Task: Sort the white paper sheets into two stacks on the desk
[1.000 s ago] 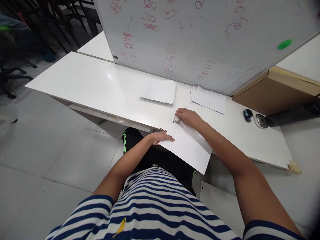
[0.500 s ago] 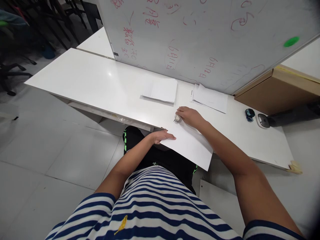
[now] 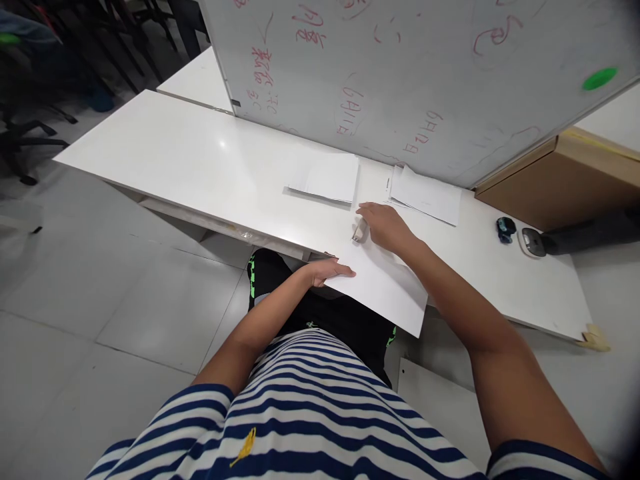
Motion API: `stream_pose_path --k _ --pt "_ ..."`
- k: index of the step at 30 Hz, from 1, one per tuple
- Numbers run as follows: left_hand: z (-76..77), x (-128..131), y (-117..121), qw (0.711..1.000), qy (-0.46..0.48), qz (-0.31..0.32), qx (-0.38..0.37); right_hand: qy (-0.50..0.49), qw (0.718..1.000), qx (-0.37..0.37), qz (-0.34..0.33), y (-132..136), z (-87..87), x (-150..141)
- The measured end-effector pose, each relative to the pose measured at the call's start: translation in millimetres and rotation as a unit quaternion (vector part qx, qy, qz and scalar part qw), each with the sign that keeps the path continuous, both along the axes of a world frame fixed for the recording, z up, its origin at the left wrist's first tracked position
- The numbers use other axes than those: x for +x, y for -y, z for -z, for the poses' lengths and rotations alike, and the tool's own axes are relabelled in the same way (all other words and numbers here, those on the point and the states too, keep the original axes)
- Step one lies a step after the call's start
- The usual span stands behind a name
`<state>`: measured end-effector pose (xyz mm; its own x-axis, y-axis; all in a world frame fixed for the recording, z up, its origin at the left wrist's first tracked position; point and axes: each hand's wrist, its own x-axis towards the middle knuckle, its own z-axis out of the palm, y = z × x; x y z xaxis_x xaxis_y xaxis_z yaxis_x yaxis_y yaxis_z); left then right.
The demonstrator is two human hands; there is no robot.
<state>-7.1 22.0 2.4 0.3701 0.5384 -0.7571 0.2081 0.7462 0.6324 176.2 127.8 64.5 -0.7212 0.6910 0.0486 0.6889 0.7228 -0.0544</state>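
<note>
A white sheet of paper (image 3: 385,290) lies across the near edge of the white table (image 3: 200,167) and overhangs it. My left hand (image 3: 327,270) holds the sheet's left corner at the table edge, fingers closed on it. My right hand (image 3: 385,227) rests on the sheet's far end, curled around a small white stapler (image 3: 359,230) that sits at the paper's corner.
Two stacks of white paper (image 3: 327,177) (image 3: 425,193) lie further back against a whiteboard (image 3: 400,67) with red writing. A brown cardboard box (image 3: 555,180), a small blue object (image 3: 506,229) and a grey oval device (image 3: 531,241) are at the right.
My right hand has slid the stapler slightly away along the sheet's far corner. The left hand keeps its hold on the paper.
</note>
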Motion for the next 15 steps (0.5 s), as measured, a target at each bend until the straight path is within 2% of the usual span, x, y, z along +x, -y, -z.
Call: stream_pose_path --k 3,7,12,15 --pt "1.0 1 -1 1.000 0.008 -0.006 -0.020 -0.061 0.996 -0.004 0.057 -1 0.4 -8" --pt "0.0 4 -1 0.999 0.025 -0.017 -0.028 -0.135 0.982 -0.035 0.129 -8 10.4 -26" --pt "-3.1 7 -1 1.000 -0.001 -0.022 -0.023 -0.146 0.964 -0.082 0.205 -21 26.0 -45" --pt "-4.3 7 -1 1.000 0.001 -0.016 -0.023 -0.132 0.964 -0.091 0.212 -23 33.4 -50"
